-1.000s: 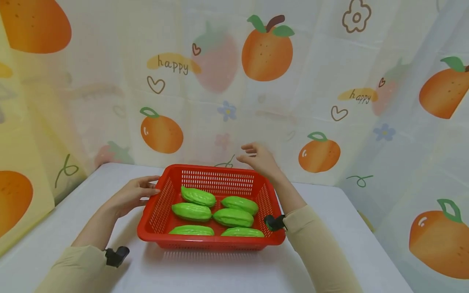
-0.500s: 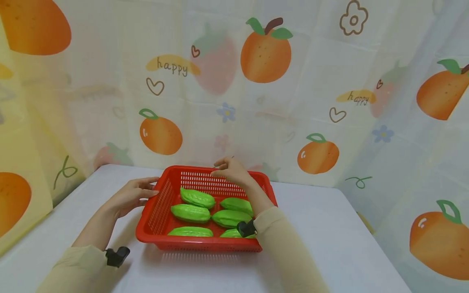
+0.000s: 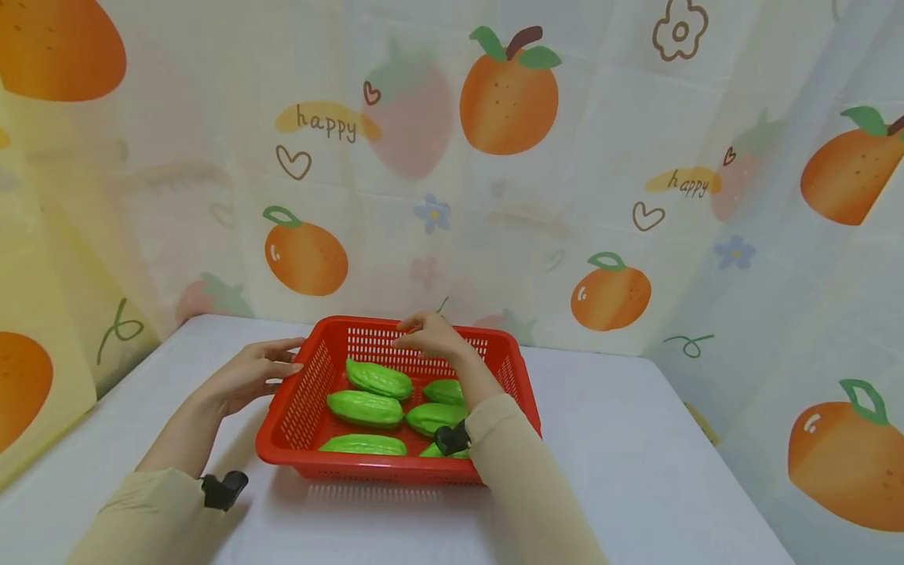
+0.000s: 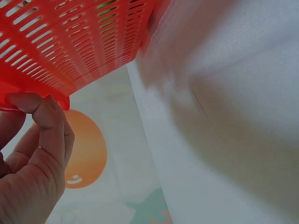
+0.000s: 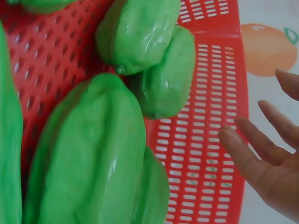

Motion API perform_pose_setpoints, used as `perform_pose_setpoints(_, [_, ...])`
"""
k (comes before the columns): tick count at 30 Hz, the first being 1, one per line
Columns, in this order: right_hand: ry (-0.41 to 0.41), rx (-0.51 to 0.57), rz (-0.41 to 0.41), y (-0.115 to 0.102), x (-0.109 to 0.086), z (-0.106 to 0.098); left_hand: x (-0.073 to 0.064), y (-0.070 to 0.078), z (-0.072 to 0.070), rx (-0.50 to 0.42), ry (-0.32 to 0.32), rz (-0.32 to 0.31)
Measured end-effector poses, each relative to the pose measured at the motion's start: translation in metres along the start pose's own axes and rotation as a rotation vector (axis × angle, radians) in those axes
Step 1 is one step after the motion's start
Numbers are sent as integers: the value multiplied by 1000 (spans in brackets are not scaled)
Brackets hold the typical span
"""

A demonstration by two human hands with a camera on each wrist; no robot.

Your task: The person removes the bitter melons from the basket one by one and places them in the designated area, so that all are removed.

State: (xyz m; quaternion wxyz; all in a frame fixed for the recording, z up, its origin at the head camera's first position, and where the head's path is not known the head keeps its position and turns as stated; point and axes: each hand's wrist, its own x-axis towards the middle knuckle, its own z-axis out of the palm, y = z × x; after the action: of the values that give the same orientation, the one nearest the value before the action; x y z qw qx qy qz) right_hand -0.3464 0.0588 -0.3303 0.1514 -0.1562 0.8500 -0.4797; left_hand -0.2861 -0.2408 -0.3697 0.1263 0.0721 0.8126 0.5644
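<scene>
A red plastic basket with slotted walls holds several long green ridged fruits with tapered ends. My left hand holds the basket's left rim, its fingertips at the edge. The left wrist view shows curled fingers against the red rim. My right hand hovers over the far side of the basket, fingers loosely bent and holding nothing. The right wrist view shows its spread fingers apart from the nearest fruits. My right forearm covers part of the right-hand fruits and the front right rim.
The basket stands on a table with a white cloth. A curtain printed with oranges hangs right behind the table and along both sides. A small black device is strapped at the left wrist, another at the right.
My right hand has moved left from beyond the basket's right rim to over its far middle, the forearm now covering the right-hand fruits. My left hand stays at the left rim.
</scene>
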Motion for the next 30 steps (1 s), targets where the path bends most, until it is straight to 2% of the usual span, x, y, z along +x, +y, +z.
perform_pose_setpoints(8, [-25,43,105,0,8,13,-2,3,-1,-9,-7,-6])
perform_pose_setpoints(12, [-25,39,133,3,9,18,-2,2,0,-16,-10,-7])
perform_pose_setpoints(25, [-79,-132,133,14,7,25,0,0,1,-3,-8,-6])
perform_pose_setpoints(30, [-140,-217,115,16,7,27,-1,-1,1,-10,-8,-9])
